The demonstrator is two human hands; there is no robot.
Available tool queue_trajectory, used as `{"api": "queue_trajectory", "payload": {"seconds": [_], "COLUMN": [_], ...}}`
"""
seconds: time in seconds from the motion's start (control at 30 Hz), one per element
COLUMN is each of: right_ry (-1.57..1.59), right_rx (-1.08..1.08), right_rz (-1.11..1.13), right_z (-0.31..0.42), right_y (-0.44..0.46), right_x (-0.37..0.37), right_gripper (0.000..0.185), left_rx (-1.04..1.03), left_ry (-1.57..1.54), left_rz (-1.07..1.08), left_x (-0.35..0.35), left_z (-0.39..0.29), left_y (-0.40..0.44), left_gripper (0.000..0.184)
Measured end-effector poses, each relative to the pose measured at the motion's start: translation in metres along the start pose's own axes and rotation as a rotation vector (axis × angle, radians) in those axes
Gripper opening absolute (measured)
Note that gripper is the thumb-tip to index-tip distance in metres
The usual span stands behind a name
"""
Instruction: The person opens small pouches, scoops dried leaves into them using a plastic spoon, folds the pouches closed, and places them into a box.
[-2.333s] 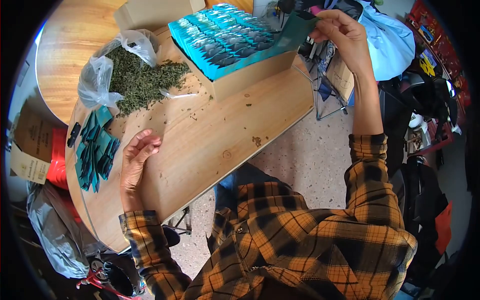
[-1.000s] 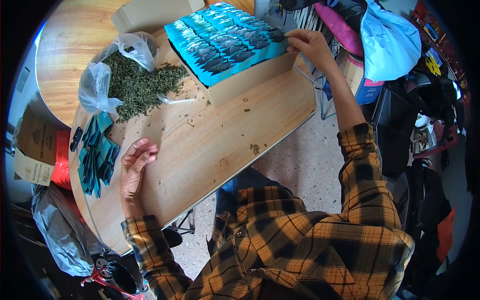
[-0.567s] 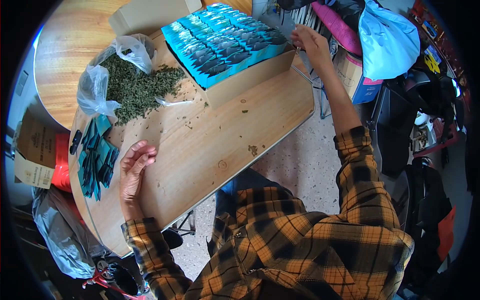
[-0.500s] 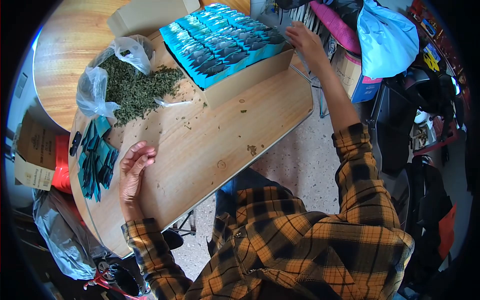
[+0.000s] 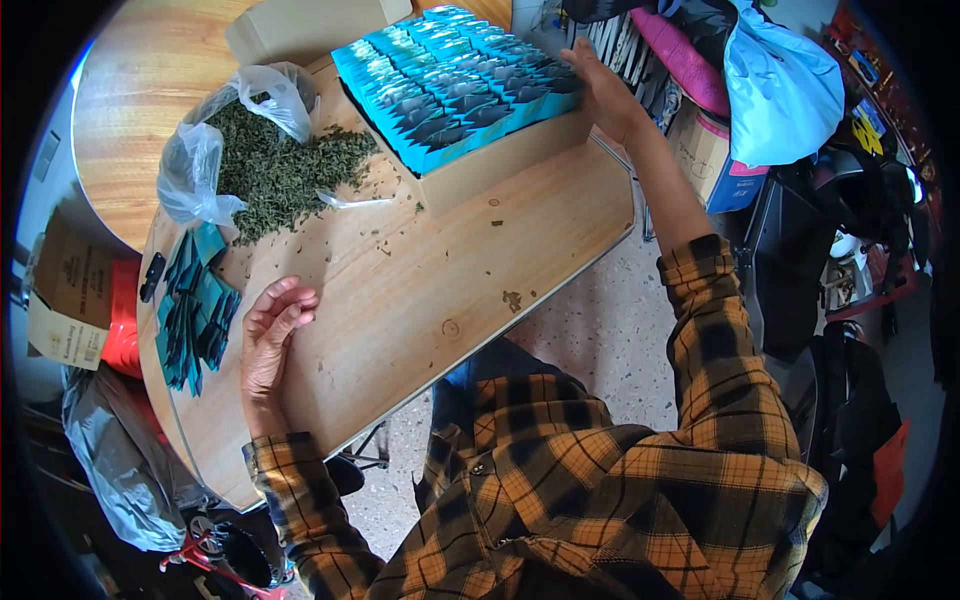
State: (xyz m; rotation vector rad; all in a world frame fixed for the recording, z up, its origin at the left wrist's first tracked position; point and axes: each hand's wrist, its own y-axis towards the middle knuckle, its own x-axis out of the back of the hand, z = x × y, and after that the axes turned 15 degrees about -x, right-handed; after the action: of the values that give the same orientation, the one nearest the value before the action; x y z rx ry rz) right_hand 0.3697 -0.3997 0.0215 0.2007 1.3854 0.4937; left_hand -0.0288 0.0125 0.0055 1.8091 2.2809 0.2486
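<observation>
My right hand (image 5: 607, 97) is at the right end of a cardboard box (image 5: 510, 165), fingers stretched out along the packed rows. Shiny teal sachets (image 5: 455, 85) fill that box, standing upright in several rows. My left hand (image 5: 272, 335) rests by the table's left side, palm turned inward, fingers loosely bent and thumb apart; no object shows in it. Left of it lies a loose pile of flat teal sachets (image 5: 195, 320). Beyond them, dried green leaves (image 5: 270, 175) spill from a clear plastic bag (image 5: 190, 180) onto the wooden table (image 5: 400, 300).
A small clear plastic strip (image 5: 355, 201) lies beside the leaves, and a black object (image 5: 152, 275) near the sachet pile. Leaf crumbs (image 5: 512, 300) dot the tabletop. An open carton (image 5: 70, 290) stands at left; a light blue bag (image 5: 785, 85) hangs at right.
My right hand has moved slightly left and down, its fingers now against the box's right end. My left hand stays in place. The view has shifted slightly.
</observation>
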Motion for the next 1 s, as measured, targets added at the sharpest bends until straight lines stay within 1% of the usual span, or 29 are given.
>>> {"api": "queue_trajectory", "payload": {"seconds": [0.07, 0.1, 0.13, 0.17, 0.3, 0.37, 0.47, 0.6, 0.67, 0.7, 0.77, 0.9, 0.97, 1.0], "right_ry": [-0.409, -0.411, -0.850, -1.247, -1.182, -1.049, -1.000, -0.985, -1.017, -1.015, -1.029, -1.026, -1.069, -1.073], "right_rx": [0.071, 0.068, 0.348, 0.634, 0.611, 0.571, 0.542, 0.505, 0.491, 0.489, 0.396, 0.394, 0.298, 0.296], "right_rz": [-0.018, -0.017, -0.736, -1.477, -1.471, -1.400, -1.417, -1.416, -1.512, -1.512, -1.432, -1.476, -1.394, -1.392], "right_z": [0.014, -0.001, -0.036, -0.054, -0.041, -0.030, -0.026, -0.029, -0.023, -0.022, -0.020, -0.038, -0.031, -0.025], "right_y": [-0.013, 0.002, 0.033, 0.052, 0.054, 0.052, 0.053, 0.059, 0.056, 0.055, 0.054, 0.071, 0.067, 0.063], "right_x": [0.004, -0.006, -0.026, -0.038, -0.038, -0.036, -0.039, -0.043, -0.042, -0.042, -0.041, -0.051, -0.047, -0.044], "right_gripper": [0.093, 0.093, 0.093, 0.093, 0.093, 0.091, 0.088, 0.087, 0.086, 0.086, 0.086, 0.084, 0.083, 0.083], "left_rx": [-0.001, -0.003, -0.005, -0.009, -0.014, -0.017, -0.017, -0.004, -0.006, -0.007, -0.006, -0.006, -0.008, -0.006], "left_ry": [-0.004, 0.006, 0.017, 0.017, 0.005, 0.007, -0.010, -0.003, -0.004, -0.005, -0.007, -0.018, -0.017, -0.025], "left_rz": [-0.001, 0.010, 0.021, 0.019, 0.019, 0.017, 0.017, 0.007, 0.004, 0.006, 0.007, -0.001, -0.006, -0.005], "left_x": [0.001, 0.002, 0.002, 0.002, 0.002, 0.002, 0.003, 0.001, 0.001, 0.001, 0.001, 0.002, 0.003, 0.003], "left_z": [0.000, 0.001, 0.001, 0.001, 0.001, 0.002, 0.002, 0.001, 0.000, 0.000, 0.001, 0.002, 0.003, 0.003], "left_y": [0.000, 0.000, 0.000, 0.000, 0.001, 0.000, 0.000, 0.001, 0.000, 0.000, 0.000, 0.000, 0.001, 0.001], "left_gripper": [0.039, 0.040, 0.041, 0.041, 0.041, 0.041, 0.041, 0.040, 0.040, 0.040, 0.040, 0.039, 0.039, 0.038]}}
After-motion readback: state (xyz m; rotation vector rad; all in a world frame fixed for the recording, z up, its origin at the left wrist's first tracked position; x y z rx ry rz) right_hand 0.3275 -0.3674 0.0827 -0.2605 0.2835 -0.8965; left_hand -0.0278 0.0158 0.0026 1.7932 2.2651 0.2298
